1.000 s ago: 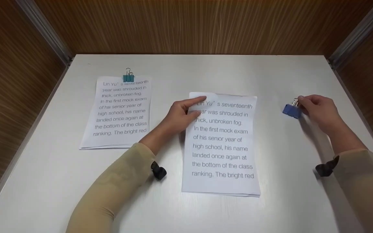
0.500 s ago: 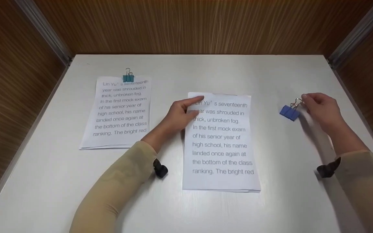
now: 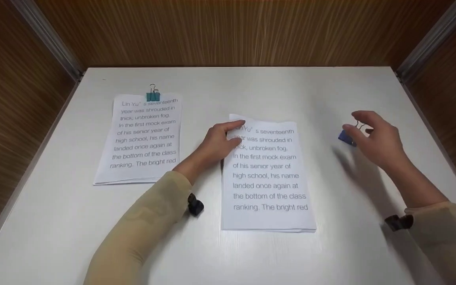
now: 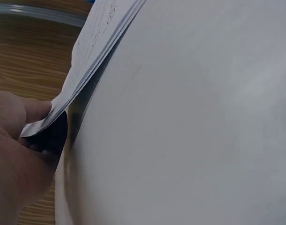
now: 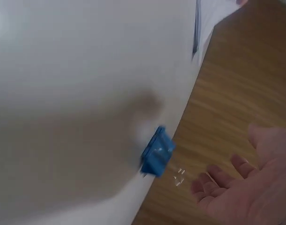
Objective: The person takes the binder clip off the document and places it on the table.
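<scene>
A stack of printed paper [image 3: 269,170] lies in the middle of the white table, its upper left part lifted off the surface. My left hand [image 3: 215,144] grips it by that left edge; in the left wrist view one digit lies on top of the sheets [image 4: 98,51] and the others are beneath. To the right, a blue binder clip [image 3: 346,137] with wire handles sits on the table. Over it hovers my right hand [image 3: 380,140], thumb and fingers spread. The right wrist view has the clip [image 5: 158,152] apart from that hand [image 5: 250,187].
A second stack of printed paper [image 3: 145,138], held at its top edge by a teal binder clip [image 3: 153,96], lies on the left of the table. Wood-grain panels [image 3: 236,31] wall the table's back and sides.
My right hand has let go of the blue binder clip's handle and opened above it. The middle stack has shifted slightly leftward at its top right, under my left hand's grip.
</scene>
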### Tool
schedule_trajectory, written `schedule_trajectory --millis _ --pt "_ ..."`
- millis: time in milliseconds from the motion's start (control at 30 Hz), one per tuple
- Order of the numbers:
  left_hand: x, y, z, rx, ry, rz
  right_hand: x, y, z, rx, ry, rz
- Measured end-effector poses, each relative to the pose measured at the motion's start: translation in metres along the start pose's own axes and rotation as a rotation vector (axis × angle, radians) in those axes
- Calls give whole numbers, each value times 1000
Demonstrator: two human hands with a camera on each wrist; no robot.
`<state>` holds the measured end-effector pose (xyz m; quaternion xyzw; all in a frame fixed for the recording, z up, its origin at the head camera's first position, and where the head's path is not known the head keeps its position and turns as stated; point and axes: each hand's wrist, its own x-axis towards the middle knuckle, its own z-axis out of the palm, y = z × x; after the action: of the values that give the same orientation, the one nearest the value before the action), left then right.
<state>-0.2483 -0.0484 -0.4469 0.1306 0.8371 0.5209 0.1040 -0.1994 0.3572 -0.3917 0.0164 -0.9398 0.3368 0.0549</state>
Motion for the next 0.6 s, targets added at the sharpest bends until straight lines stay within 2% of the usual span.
schedule_trajectory --millis 133,267,333,433,600 --pt "-9 8 -1 260 40 12 -15 -21 14 -71 -45 -116" --pt "-27 18 1 513 58 7 -31 -36 31 -151 -107 -237" --pt "-38 22 3 597 28 7 -40 -43 39 -181 -158 -265" --pt "-57 26 7 682 -53 20 -54 -51 50 -242 -248 -275" --pt "-88 24 11 805 -164 65 -74 -58 67 -328 -329 -360"
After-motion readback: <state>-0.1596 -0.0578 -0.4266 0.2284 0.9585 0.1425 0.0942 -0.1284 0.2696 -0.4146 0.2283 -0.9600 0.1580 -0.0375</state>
